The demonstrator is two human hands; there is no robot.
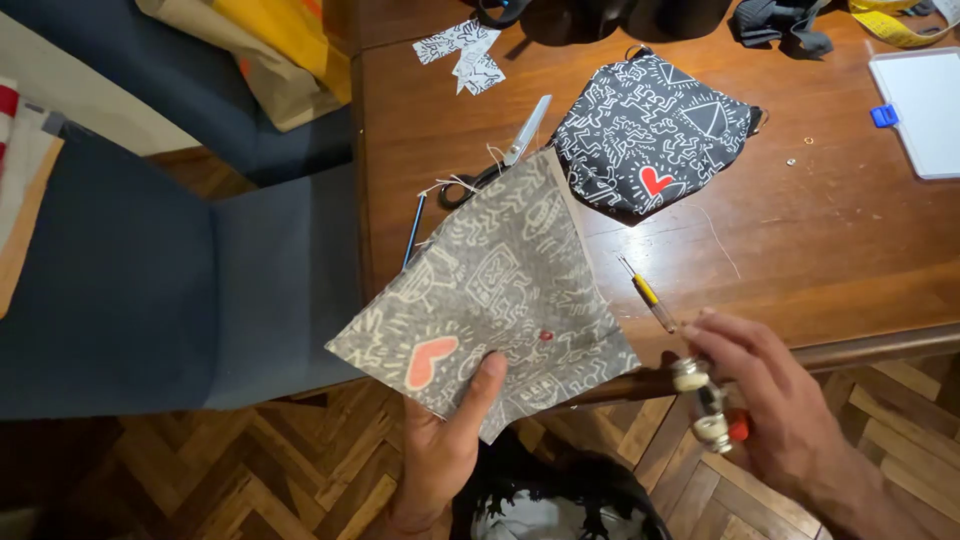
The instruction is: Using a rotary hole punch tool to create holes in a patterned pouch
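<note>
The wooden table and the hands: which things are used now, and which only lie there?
In use: grey patterned fabric in left hand; metal snap tool in right hand.

Lying about: scissors, black patterned pouch, yellow-handled tool, white board.

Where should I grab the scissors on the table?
Probably by the dark handle loops, coming from the near left table edge. The scissors lie flat, blades pointing away toward the far side, and the grey fabric in the left hand overlaps the handles.

Both hands are bare: the left hand (440,450) and right hand (775,395) wear no rings, and the forearms are sleeveless.
</note>
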